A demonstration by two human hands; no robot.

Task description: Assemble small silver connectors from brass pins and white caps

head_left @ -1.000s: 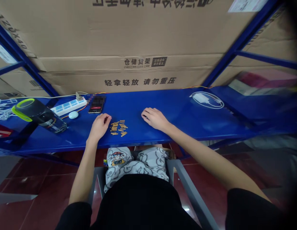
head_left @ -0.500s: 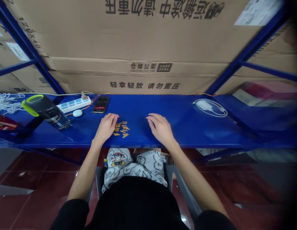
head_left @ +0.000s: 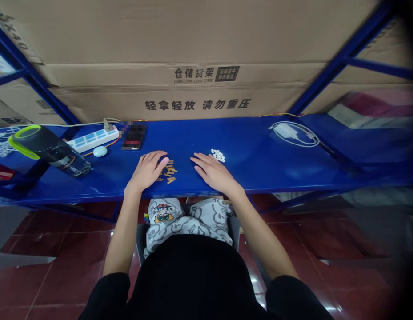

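Observation:
Both hands rest at the blue shelf top (head_left: 179, 138). My left hand (head_left: 148, 170) lies with fingers stretched and thumb apart, holding nothing. Beside its thumb are several small gold-coloured strips (head_left: 171, 170), some partly hidden by the hand. My right hand (head_left: 213, 172) is flat and open, fingers pointing left, also holding nothing. Just beyond its knuckles sits a cluster of small white round pieces (head_left: 218, 155), too small to identify. Between the two hands there is a gap of bare blue surface.
Left of the hands are a phone (head_left: 133, 137), a white power strip (head_left: 93, 140), a white oval object (head_left: 100, 151) and a dark bottle with a green loop (head_left: 56, 153). A coiled white charger cable (head_left: 294, 133) lies right. Large cardboard boxes (head_left: 126, 44) stand behind.
My right hand has shifted left and flattened, and the white pieces now show beyond it. My left hand's fingers have stretched out over the shelf. The camera view has tilted down.

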